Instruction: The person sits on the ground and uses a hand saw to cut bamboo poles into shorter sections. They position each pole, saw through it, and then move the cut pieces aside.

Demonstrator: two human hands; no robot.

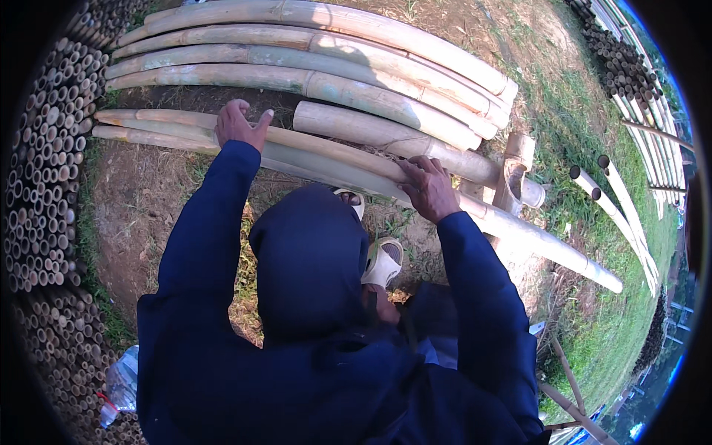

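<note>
Taking twelve o'clock as straight ahead of the person, I see the left hand (241, 126) at eleven and the right hand (432, 189) at two, both laid on a slender upper pole (326, 147) of bamboo that runs across from ten o'clock toward two. Close along its near side lies a longer lower pole (549, 241), whose far end reaches out to three o'clock; whether the two are halves of one stem, I cannot tell. The left fingers are loosely bent, with the thumb standing apart, and I cannot tell how firmly they hold. The right fingers are bent over the upper pole and look closed on it, although their underside is hidden. In my judgement, the wide spacing of the hands is good for control, because it should hinder the bamboo from turning. It would be wise to press evenly, and to place the fingertips away from any sharp edge and from the narrow gap between the poles. A thick pole (371, 130) lies just beyond, at one o'clock, beside a notched bamboo stand (519, 148), so knuckles could be pinched there. The sandalled foot (383, 259) should also stay clear.
</note>
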